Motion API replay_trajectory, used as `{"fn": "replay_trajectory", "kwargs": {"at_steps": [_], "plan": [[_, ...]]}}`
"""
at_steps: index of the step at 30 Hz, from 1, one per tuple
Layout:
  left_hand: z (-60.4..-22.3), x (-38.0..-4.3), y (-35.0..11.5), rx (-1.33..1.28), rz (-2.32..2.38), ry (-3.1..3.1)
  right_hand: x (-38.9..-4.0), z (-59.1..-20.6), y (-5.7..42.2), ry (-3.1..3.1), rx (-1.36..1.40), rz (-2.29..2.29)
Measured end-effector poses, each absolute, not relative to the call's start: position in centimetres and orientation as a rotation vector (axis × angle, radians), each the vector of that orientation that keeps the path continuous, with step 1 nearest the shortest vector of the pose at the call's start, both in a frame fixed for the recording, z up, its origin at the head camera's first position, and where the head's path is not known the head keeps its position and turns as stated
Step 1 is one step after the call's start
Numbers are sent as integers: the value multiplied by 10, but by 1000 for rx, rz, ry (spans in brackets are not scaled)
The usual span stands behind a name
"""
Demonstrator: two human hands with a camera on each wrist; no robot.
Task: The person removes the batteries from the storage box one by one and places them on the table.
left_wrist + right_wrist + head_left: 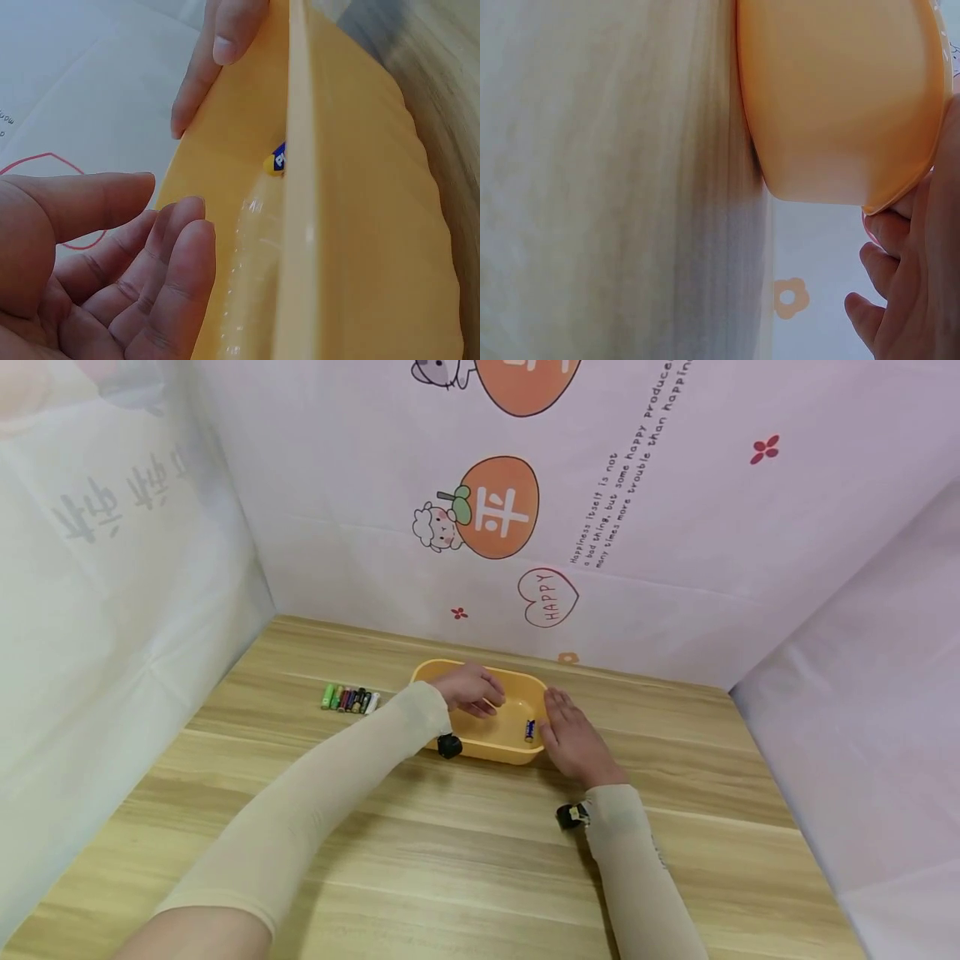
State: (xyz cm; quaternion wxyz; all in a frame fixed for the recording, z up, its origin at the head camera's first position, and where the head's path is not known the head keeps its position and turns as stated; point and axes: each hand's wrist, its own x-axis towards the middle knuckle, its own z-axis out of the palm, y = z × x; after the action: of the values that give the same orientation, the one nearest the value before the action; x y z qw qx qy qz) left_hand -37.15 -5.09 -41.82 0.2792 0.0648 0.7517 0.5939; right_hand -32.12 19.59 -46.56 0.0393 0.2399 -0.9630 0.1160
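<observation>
My left hand (474, 692) hangs over the yellow plastic basin (487, 750), its fingers loosely bent and nothing between them. In the left wrist view, thumb and fingertips of that hand (112, 277) stand apart. One blue battery with a yellow end (529, 731) lies inside the basin near its right end; the basin's near wall partly hides this battery (277, 160) in the left wrist view. My right hand (576, 739) rests against the basin's right end, fingers extended along the rim. From the right wrist, its fingers (885, 266) show beside the basin's rim.
Several batteries (349, 699) in mixed colours lie side by side on the wooden table (450, 877), left of the basin. A printed white cloth (645, 610) rises behind the table, and more cloth hangs at both sides.
</observation>
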Motion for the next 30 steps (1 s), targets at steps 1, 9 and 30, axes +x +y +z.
{"fn": "replay_trajectory", "kwargs": {"at_steps": [1, 9, 30], "plan": [[-419, -372, -49, 174, 1595, 2009, -321, -466, 196, -2951, 734, 356], [-428, -376, -35, 134, 1611, 1991, -321, -464, 194, -2962, 727, 333], [-451, -382, -2, 55, 1532, 2086, -321, -465, 194, -2970, 728, 322]]}}
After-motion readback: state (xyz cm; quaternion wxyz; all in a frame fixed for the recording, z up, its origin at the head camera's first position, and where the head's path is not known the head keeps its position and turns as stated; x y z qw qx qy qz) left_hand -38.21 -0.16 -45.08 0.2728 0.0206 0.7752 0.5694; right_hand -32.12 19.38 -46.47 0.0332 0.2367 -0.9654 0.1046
